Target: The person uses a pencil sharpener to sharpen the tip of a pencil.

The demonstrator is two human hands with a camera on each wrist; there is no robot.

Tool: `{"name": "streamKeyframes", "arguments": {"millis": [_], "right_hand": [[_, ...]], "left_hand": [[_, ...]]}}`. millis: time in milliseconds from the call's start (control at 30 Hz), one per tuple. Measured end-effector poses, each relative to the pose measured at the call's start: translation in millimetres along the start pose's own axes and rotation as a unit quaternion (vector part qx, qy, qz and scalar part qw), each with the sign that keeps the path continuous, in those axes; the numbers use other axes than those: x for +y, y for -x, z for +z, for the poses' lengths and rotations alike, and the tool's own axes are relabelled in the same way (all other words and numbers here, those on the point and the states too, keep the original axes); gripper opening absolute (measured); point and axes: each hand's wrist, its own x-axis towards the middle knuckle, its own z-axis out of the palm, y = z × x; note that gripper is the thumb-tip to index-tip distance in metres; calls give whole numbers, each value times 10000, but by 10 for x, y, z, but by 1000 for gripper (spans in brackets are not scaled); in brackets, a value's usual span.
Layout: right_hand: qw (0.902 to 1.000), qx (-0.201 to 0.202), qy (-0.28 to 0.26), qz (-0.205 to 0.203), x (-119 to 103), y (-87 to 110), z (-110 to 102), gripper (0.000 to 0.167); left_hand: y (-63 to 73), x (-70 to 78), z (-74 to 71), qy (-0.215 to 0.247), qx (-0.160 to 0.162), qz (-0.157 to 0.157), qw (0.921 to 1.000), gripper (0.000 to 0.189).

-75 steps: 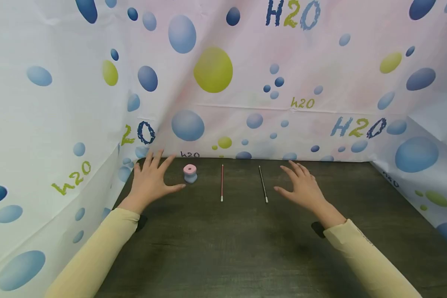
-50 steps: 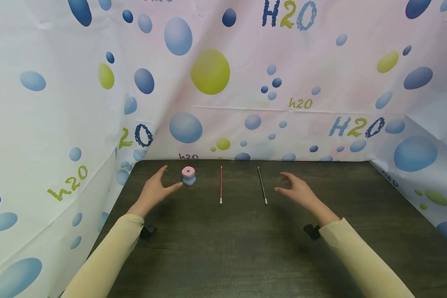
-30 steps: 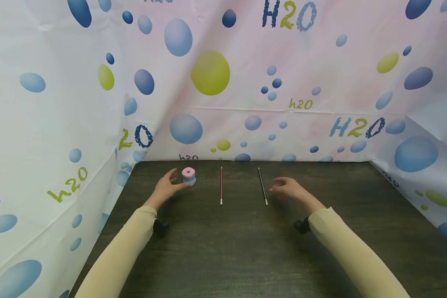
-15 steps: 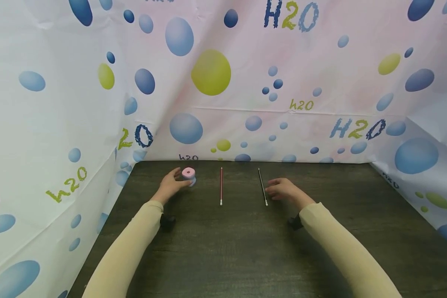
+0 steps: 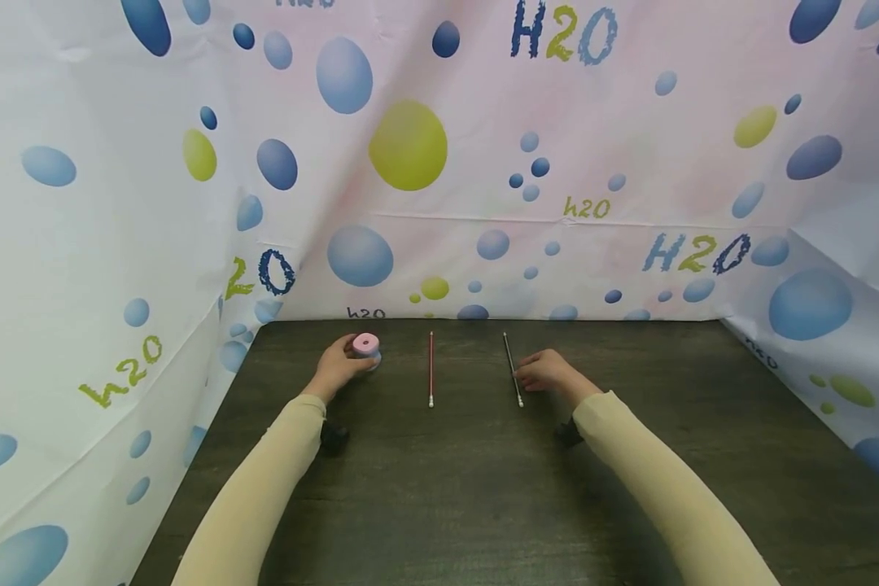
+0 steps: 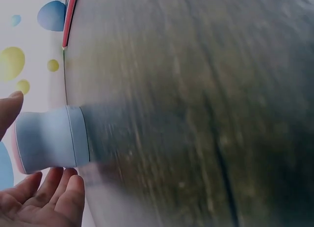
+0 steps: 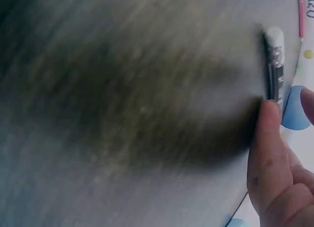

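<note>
A waisted, pale-blue pencil sharpener (image 5: 366, 343) with a pink top and a small hole stands upright at the back left of the table. My left hand (image 5: 333, 369) is around its left and near sides. In the left wrist view the thumb (image 6: 9, 111) shows a small gap from the sharpener, and the other fingers (image 6: 71, 195) lie right at its opposite side. A black pencil (image 5: 510, 358) with a white eraser lies right of centre. Over it is my right hand (image 5: 552, 373); one fingertip (image 7: 269, 109) meets its shaft, while the thumb (image 7: 308, 103) stays apart.
A red pencil (image 5: 430, 370) with a white eraser lies between the hands, pointing away. The dark wooden table (image 5: 439, 488) ends at a back sheet (image 5: 469, 195) printed with bubbles and "H2O". Similar sheets rise on both sides.
Both hands have come down and inward from spread positions, the left to the sharpener and the right to the black pencil. The sharpener and both pencils lie where they were.
</note>
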Motion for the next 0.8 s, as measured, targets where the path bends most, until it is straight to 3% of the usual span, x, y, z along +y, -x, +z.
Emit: {"name": "streamKeyframes", "arguments": {"millis": [367, 800], "right_hand": [[9989, 218, 392, -93, -57, 10, 42, 46], [9937, 672, 884, -141, -94, -39, 129, 42]], "left_hand": [[-61, 28, 29, -80, 217, 63, 9997, 74], [-67, 0, 34, -107, 216, 0, 9997, 71]]}}
